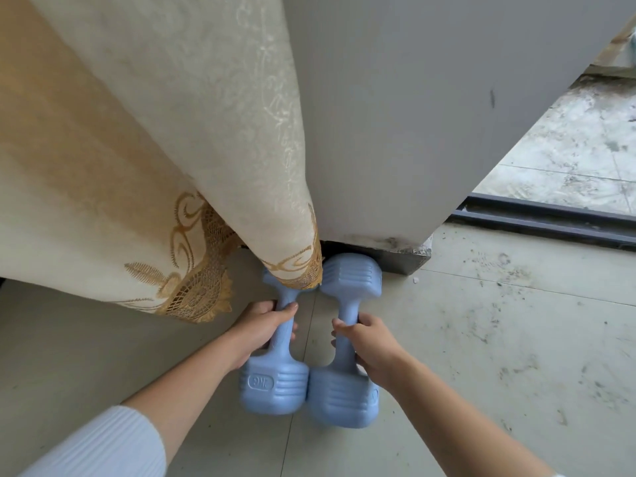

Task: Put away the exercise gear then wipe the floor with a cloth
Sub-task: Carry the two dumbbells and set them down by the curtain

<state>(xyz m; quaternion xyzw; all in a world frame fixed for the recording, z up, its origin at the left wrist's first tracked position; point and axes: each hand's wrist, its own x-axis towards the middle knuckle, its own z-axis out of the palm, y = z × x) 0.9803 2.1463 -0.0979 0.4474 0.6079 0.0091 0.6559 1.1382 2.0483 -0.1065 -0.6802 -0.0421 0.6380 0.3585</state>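
Cream curtain (137,149) hangs large ahead of both grips, grey wall (413,115) right beside it, and the scuffed floor (499,339) below is not yet wiped! Down low, left dumbbell (275,380) and right dumbbell (344,397) sit side by side, far ends tucked at the wall's foot, out of the way, I'd judge. Left grip (265,325) curls round one handle, right grip (368,342) round the other.

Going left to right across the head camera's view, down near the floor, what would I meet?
A cream gold-embroidered curtain → left hand → pale blue plastic dumbbell it grips → second pale blue dumbbell → right hand gripping it → scuffed grey tiled floor.
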